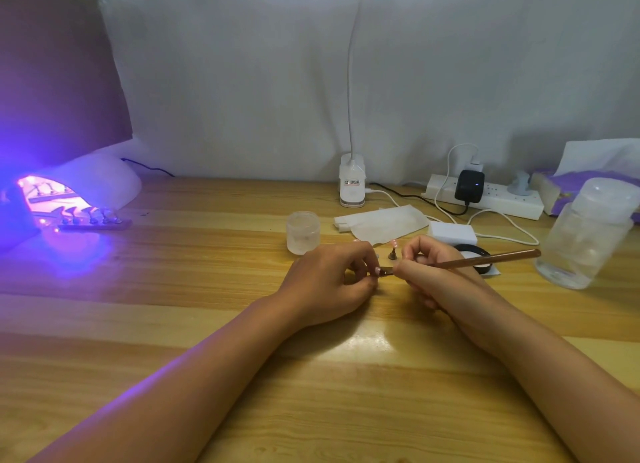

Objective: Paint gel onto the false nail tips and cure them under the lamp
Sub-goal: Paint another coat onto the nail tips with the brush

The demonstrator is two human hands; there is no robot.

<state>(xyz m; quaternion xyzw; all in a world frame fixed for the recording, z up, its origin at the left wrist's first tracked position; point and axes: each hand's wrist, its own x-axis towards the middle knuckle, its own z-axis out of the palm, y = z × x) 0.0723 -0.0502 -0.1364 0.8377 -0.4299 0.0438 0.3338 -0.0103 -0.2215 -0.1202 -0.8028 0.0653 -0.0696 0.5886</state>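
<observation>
Curing lamp (86,182) far left, lit violet; a strip of tips on stands (91,220) sits at its mouth. Frosted jar (303,232) mid tabletop (207,324). Left hand (329,282): grip pinched on a small holder carrying one false nail tip (377,271), low over the wood. Right hand (426,265): grip closed round the brush (485,260), bristle end at the tip. Tip judged light, stiff, slick once wet; hold by the holder, never the painted face. Fingers hide bristles and most of the holder; gel pot (474,254) half covered behind right hand
</observation>
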